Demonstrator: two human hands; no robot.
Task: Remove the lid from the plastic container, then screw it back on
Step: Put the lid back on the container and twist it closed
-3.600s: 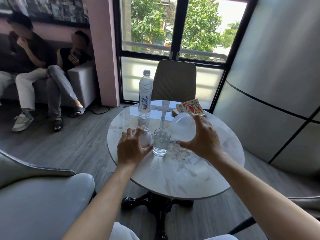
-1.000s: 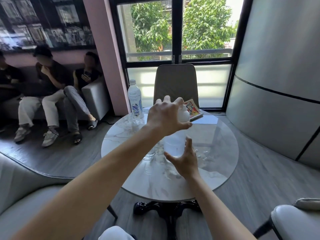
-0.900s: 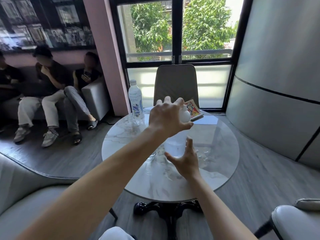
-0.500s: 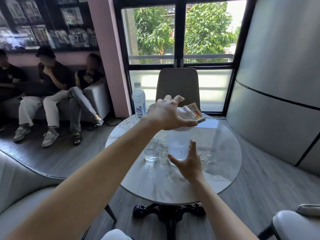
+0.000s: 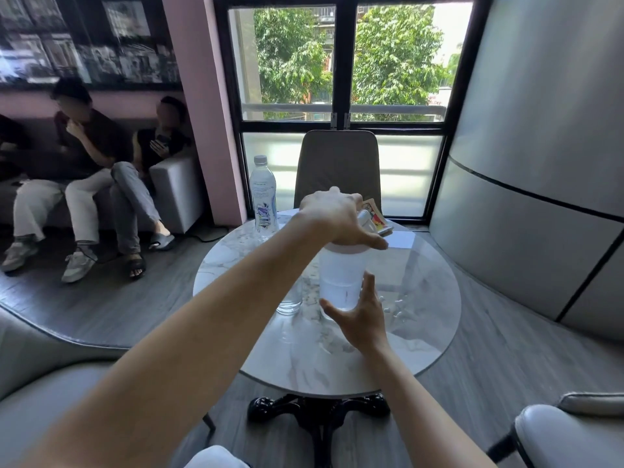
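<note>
A frosted, translucent plastic container (image 5: 341,278) stands upright on the round marble table (image 5: 422,312), with some clear liquid in its lower part. Its white lid (image 5: 344,248) sits on top of the container. My left hand (image 5: 339,217) covers the lid from above, fingers wrapped round its rim. My right hand (image 5: 363,315) cups the container's lower front, thumb and fingers spread against its wall. Most of the lid is hidden under my left hand.
A drinking glass (image 5: 289,304) stands just left of the container, partly behind my left forearm. A water bottle (image 5: 263,197) and a colourful card box (image 5: 378,219) are at the table's far side. A chair (image 5: 337,167) faces me; people sit on a sofa at the left.
My left hand brought the lid from the table up and over the container, then lowered it onto the container's top. My right hand set the container upright and stays at its base.
</note>
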